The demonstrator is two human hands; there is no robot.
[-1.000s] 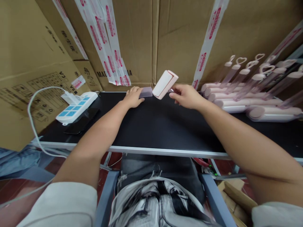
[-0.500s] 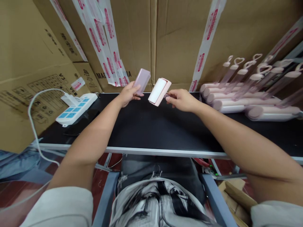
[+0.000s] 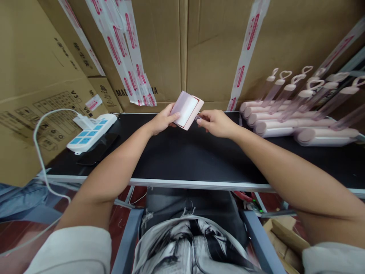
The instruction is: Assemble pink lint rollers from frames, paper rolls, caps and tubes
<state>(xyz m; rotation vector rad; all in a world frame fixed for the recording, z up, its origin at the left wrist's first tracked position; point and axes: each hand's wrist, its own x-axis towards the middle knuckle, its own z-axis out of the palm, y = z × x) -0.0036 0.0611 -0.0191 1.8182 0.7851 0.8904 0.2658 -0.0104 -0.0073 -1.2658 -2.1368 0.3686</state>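
Note:
Over the black table, my right hand is closed on the handle of a pink lint roller, its white roll facing up. Little of the handle shows between the fingers. My left hand grips a translucent mauve cover, thumb on the near side and fingers behind. The cover overlaps the left part of the white roll, and the roller's pink right edge sticks out from it. Both pieces are tilted and held above the table. Whether the cover is seated on the roller I cannot tell.
Several pink lint rollers with heart-shaped handle loops lie in a row at the right. A white power strip with a plugged cable and a black phone-like slab are at the left. Cardboard boxes stand behind.
My left hand has moved right, bringing the cover from beside the lint roller onto its white roll. My right hand has shifted slightly left and stays on the handle.

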